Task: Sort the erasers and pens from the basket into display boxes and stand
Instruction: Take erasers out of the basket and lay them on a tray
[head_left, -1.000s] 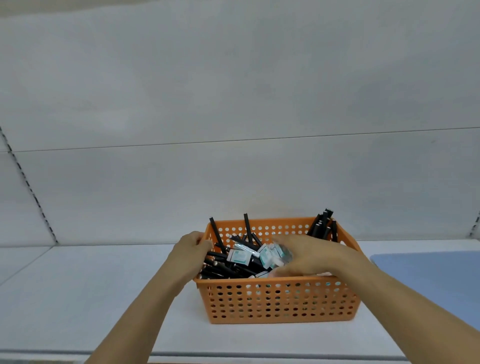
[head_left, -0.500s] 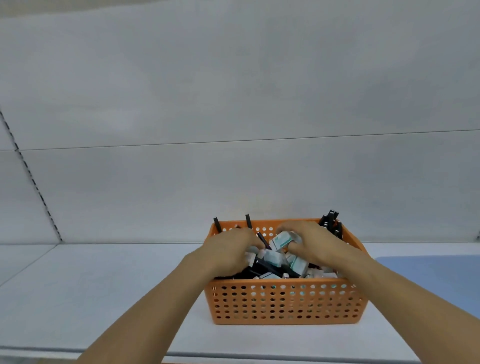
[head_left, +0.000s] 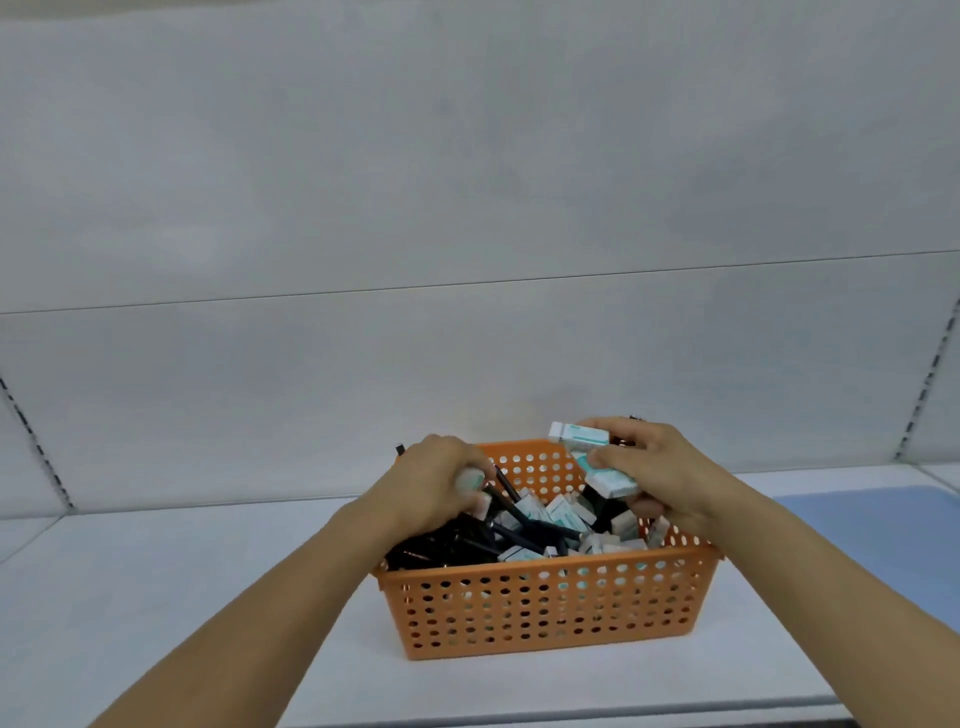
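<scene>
An orange perforated basket (head_left: 545, 608) stands on the white shelf, filled with black pens (head_left: 467, 545) and white-and-teal boxed erasers (head_left: 558, 512). My right hand (head_left: 660, 473) is over the basket's right side and grips a few erasers (head_left: 610, 478), one sticking out at the top (head_left: 576, 432). My left hand (head_left: 436, 483) is curled over the basket's left side, holding an eraser (head_left: 470, 478) with a black pen (head_left: 506, 488) beside its fingers. No display box or stand is in view.
The white shelf surface (head_left: 182, 571) runs left and in front of the basket, backed by a white panel wall (head_left: 467, 208). A light blue mat (head_left: 883, 535) lies on the shelf to the right. The shelf's front edge runs along the bottom.
My right hand has lifted a bunch of erasers up out of the pile. My left hand has stayed at the basket's left side, fingers still curled among the pens and erasers.
</scene>
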